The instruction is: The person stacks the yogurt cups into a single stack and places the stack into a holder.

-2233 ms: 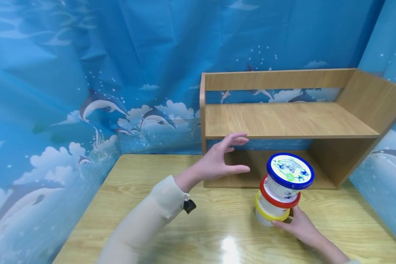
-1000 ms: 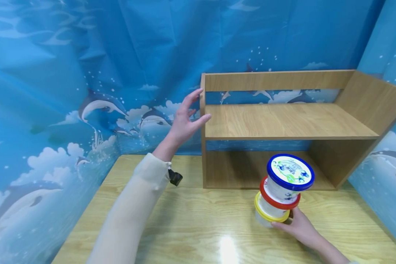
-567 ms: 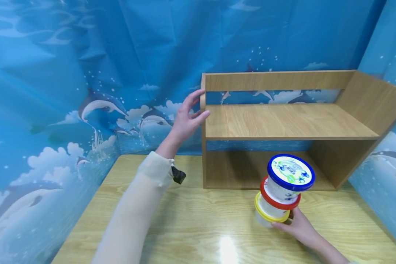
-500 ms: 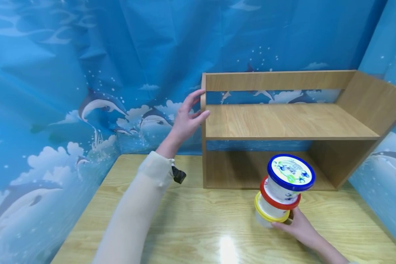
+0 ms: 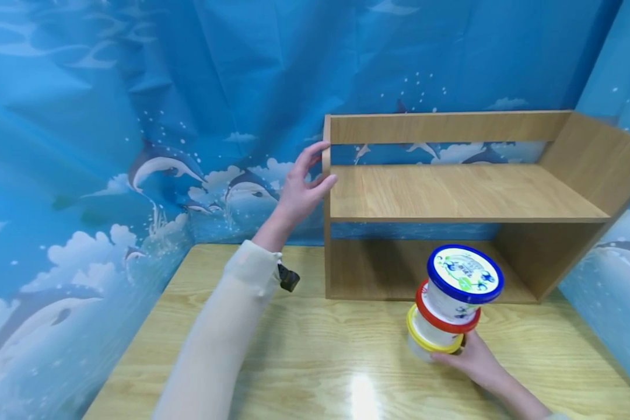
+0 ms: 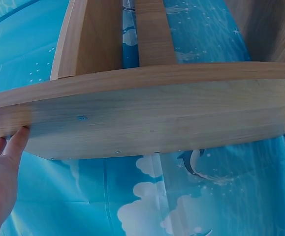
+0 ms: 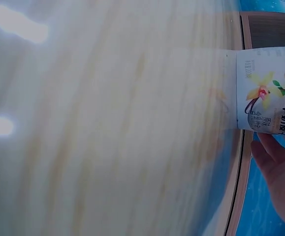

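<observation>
My left hand [image 5: 300, 189] grips the front edge of the left side panel of a wooden desktop shelf [image 5: 464, 219], with the thumb across the front. In the left wrist view its fingertips [image 6: 20, 135] lie against the panel's outer face. To the right, three round white tubs stand in a leaning stack: a blue-lidded tub [image 5: 464, 273] on top, a red-lidded tub [image 5: 429, 311] in the middle, a yellow-lidded tub [image 5: 419, 345] at the bottom. My right hand [image 5: 475, 360] holds the bottom tub from its right side. Printed flowers show on this tub [image 7: 265, 91] in the right wrist view.
The light wooden table [image 5: 304, 361] carries the shelf at its back right, right behind the tubs. A blue dolphin-patterned curtain [image 5: 262, 81] hangs behind and at both sides. A black strap device [image 5: 289, 279] sits at my left cuff.
My left hand has moved left and up from in front of the shelf to its left side panel and taken hold of the edge. The right hand and the tubs stay in place.
</observation>
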Action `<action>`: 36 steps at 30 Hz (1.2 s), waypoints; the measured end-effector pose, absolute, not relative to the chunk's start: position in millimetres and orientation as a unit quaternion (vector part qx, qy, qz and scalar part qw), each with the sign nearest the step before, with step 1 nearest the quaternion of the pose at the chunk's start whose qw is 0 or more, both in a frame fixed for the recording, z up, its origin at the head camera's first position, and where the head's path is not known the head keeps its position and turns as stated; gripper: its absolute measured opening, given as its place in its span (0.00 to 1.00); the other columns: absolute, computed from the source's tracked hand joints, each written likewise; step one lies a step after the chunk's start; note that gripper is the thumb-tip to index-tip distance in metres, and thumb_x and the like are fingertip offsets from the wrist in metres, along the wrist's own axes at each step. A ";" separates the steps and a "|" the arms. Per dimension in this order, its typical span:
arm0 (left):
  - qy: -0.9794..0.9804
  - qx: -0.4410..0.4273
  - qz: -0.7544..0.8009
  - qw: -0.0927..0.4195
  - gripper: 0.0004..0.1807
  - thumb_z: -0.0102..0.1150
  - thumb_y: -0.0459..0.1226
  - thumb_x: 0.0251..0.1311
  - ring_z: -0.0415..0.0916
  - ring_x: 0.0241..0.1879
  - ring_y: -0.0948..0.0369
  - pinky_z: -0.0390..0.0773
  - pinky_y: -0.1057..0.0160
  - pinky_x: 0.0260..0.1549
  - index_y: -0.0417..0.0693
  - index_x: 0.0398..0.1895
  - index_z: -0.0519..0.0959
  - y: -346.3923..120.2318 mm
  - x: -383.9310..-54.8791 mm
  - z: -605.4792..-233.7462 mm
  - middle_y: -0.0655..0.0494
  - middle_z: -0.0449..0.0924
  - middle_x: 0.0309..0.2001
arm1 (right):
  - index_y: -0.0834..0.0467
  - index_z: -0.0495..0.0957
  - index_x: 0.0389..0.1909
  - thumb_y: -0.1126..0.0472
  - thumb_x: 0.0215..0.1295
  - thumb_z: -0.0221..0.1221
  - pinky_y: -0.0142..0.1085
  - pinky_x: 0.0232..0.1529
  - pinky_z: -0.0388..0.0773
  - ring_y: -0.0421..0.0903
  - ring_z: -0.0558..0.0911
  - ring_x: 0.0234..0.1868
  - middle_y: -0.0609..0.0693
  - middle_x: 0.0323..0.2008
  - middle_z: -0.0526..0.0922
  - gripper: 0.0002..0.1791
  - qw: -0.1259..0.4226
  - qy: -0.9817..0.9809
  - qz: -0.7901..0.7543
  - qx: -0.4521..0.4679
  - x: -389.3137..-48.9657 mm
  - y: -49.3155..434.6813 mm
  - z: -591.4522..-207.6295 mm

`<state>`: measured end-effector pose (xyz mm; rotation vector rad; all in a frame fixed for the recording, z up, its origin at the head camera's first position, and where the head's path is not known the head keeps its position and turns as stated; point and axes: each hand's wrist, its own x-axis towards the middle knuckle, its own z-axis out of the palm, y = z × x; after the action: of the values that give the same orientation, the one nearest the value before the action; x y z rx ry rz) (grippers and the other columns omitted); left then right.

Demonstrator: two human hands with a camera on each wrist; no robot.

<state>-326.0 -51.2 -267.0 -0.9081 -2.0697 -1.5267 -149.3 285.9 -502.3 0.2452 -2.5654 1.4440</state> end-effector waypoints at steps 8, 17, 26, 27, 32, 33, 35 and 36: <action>-0.739 -0.327 -0.554 0.201 0.31 0.60 0.33 0.65 0.59 0.68 0.60 0.73 0.54 0.57 0.52 0.70 0.63 -50.5 -326.7 -267.7 0.59 0.58 0.71 | 0.65 0.67 0.57 0.69 0.43 0.75 0.31 0.41 0.76 0.30 0.75 0.45 0.40 0.47 0.77 0.39 0.095 -0.859 0.494 0.094 -150.6 286.8 -501.3; -0.738 -0.321 -0.559 0.198 0.31 0.60 0.34 0.64 0.59 0.68 0.60 0.72 0.56 0.58 0.52 0.69 0.63 -50.6 -324.3 -267.1 0.59 0.59 0.71 | 0.66 0.66 0.58 0.66 0.44 0.76 0.30 0.43 0.75 0.29 0.74 0.46 0.55 0.50 0.78 0.39 0.083 -0.873 0.475 0.076 -150.1 284.9 -497.0; -0.735 -0.327 -0.560 0.200 0.31 0.59 0.32 0.65 0.59 0.68 0.60 0.72 0.53 0.57 0.52 0.69 0.63 -50.3 -326.5 -268.2 0.57 0.59 0.71 | 0.66 0.68 0.55 0.70 0.40 0.76 0.20 0.45 0.68 0.27 0.73 0.46 0.28 0.45 0.74 0.38 0.137 -0.865 0.469 0.110 -151.3 291.0 -480.2; -0.735 -0.327 -0.560 0.200 0.31 0.59 0.32 0.65 0.59 0.68 0.60 0.72 0.53 0.57 0.52 0.69 0.63 -50.1 -326.7 -268.3 0.57 0.58 0.71 | 0.66 0.68 0.56 0.69 0.41 0.76 0.20 0.45 0.68 0.27 0.73 0.46 0.28 0.45 0.74 0.39 0.135 -0.868 0.466 0.109 -151.7 292.4 -476.8; -0.734 -0.329 -0.560 0.199 0.31 0.59 0.32 0.65 0.59 0.68 0.59 0.73 0.55 0.57 0.49 0.70 0.62 -50.2 -326.7 -268.9 0.57 0.58 0.71 | 0.65 0.68 0.56 0.68 0.42 0.76 0.21 0.44 0.67 0.27 0.72 0.46 0.29 0.45 0.74 0.39 0.130 -0.882 0.440 0.104 -154.0 298.7 -460.7; -0.734 -0.328 -0.560 0.199 0.31 0.59 0.32 0.65 0.59 0.68 0.59 0.73 0.55 0.57 0.49 0.70 0.62 -50.2 -326.5 -268.7 0.57 0.58 0.71 | 0.65 0.68 0.56 0.68 0.41 0.76 0.21 0.44 0.67 0.27 0.72 0.45 0.28 0.45 0.74 0.39 0.131 -0.885 0.434 0.105 -154.6 299.7 -457.4; -0.735 -0.329 -0.558 0.201 0.30 0.59 0.31 0.65 0.59 0.68 0.59 0.73 0.56 0.57 0.49 0.69 0.62 -50.5 -326.7 -268.8 0.57 0.59 0.71 | 0.64 0.68 0.57 0.68 0.41 0.76 0.20 0.44 0.67 0.26 0.72 0.46 0.28 0.45 0.74 0.39 0.135 -0.886 0.429 0.113 -156.1 301.1 -450.3; -0.735 -0.329 -0.557 0.202 0.30 0.59 0.32 0.65 0.59 0.68 0.59 0.73 0.56 0.57 0.50 0.69 0.62 -50.6 -326.8 -268.9 0.56 0.59 0.71 | 0.64 0.68 0.57 0.68 0.42 0.76 0.20 0.44 0.66 0.26 0.71 0.46 0.28 0.46 0.74 0.39 0.137 -0.885 0.429 0.119 -156.8 301.6 -446.6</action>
<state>-326.8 -50.6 -268.9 -0.9196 -2.0524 -1.5566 -156.8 301.6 -446.6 0.3434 -2.5619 1.2404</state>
